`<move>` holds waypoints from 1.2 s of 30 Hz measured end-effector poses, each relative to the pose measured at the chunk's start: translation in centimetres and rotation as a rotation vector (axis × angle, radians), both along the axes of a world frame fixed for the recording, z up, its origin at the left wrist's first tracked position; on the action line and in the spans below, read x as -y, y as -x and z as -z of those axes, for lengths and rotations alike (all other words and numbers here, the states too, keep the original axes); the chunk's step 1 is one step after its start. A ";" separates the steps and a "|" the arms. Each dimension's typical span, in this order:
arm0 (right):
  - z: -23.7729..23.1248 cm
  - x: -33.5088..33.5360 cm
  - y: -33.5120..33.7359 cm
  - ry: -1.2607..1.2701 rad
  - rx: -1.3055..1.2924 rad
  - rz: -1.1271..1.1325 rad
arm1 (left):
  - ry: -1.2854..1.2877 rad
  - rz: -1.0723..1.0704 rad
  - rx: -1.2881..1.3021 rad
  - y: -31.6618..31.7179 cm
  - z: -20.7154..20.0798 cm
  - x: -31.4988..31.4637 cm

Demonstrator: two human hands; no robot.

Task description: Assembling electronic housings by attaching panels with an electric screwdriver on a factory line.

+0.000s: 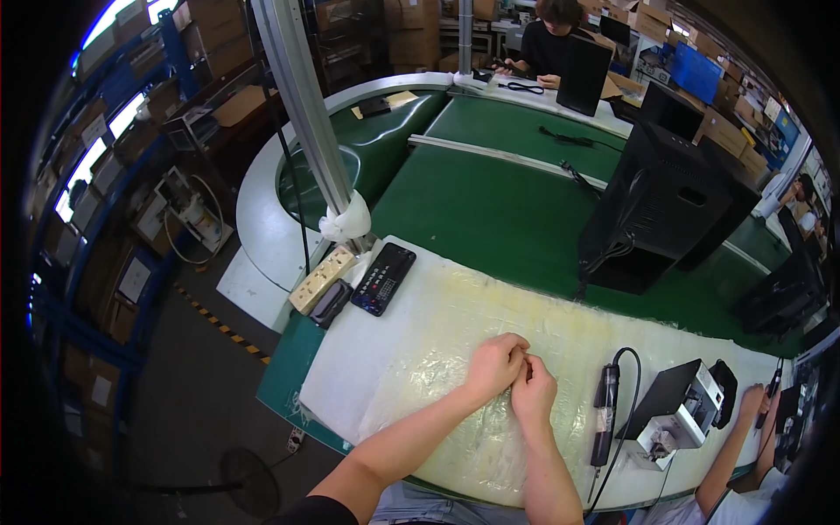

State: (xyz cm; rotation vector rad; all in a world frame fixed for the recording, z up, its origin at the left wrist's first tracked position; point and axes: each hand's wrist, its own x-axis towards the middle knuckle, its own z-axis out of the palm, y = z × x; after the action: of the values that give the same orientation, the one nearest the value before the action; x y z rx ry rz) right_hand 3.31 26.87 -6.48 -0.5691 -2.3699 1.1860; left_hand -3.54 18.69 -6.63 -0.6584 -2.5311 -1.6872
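My left hand (495,364) and my right hand (534,389) meet above the plastic-covered bench mat (437,367). The fingers of both are closed and pressed together at the tips. Whatever lies between them, if anything, is too small or hidden to make out. To the right of my right hand, a black electric screwdriver (605,411) with a cable lies on the mat, its bit toward me. Beyond it stands a black-and-white open-topped machine (678,409), perhaps a screw feeder.
A cream power strip (321,280) and a black keypad-like device (383,278) lie at the left by a metal post (306,114). Black computer towers (652,201) stand on the green conveyor (490,201). A co-worker's hand (754,401) is at the right; another person (560,44) works across.
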 end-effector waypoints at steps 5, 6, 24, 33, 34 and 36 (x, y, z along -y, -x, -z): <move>0.2 0.0 0.1 -0.020 -0.017 -0.003 | -0.005 -0.001 0.024 0.0 -0.1 0.0; 0.1 0.0 0.2 -0.021 -0.018 0.000 | -0.003 -0.003 0.018 0.0 -0.1 0.0; 0.1 0.0 0.1 -0.004 -0.007 0.002 | 0.018 -0.009 0.021 0.0 0.2 0.0; -0.1 0.1 0.0 -0.011 0.012 0.008 | 0.027 0.006 0.023 -0.1 0.1 0.1; -0.2 0.0 0.0 -0.018 0.006 0.007 | 0.027 0.005 0.029 0.0 0.1 0.0; -0.1 0.0 0.0 -0.026 -0.002 0.008 | 0.029 0.007 0.021 0.0 0.3 0.0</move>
State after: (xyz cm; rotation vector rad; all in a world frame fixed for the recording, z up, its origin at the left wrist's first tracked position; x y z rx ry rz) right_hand 3.29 26.83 -6.34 -0.5684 -2.3755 1.1499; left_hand -3.51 18.69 -6.88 -0.6559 -2.5755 -1.6721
